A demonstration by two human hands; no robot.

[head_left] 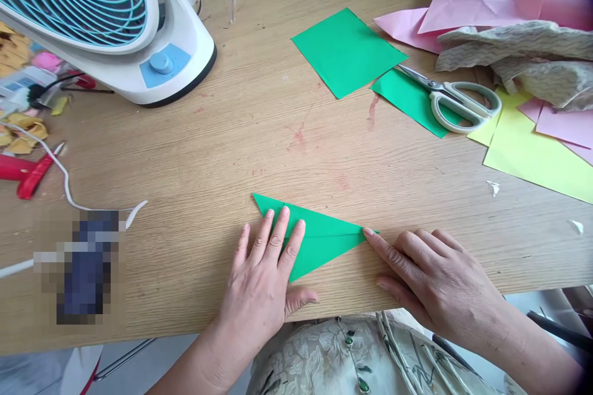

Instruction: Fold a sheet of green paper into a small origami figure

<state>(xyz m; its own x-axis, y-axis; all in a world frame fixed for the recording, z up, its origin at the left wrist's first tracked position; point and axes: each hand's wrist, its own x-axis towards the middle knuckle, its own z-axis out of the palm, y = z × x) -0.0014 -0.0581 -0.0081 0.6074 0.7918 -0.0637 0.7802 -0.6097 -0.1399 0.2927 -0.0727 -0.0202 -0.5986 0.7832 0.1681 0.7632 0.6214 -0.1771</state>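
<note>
Folded green triangle [324,241] lies at near edge of bench [222,154]. Left hand [264,278] flat on it, fingers unclenched, pressing down. Right hand [430,278] likewise loose, forefinger tip touching triangle's right point. Beyond triangle: green sheet [347,52], scissors [456,102] lying on second green piece [405,99]. Far left of triangle: fan [106,18], red tool [23,173]. Far right: yellow paper [532,154].

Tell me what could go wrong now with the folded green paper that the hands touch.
The right hand pins only the tip of the green triangle with one fingertip; the layers may shift and the crease may go crooked.
The left hand covers much of the triangle, so a misaligned edge could go unnoticed.
The fan stands close; if it blows, the loose green sheet may lift.
</note>
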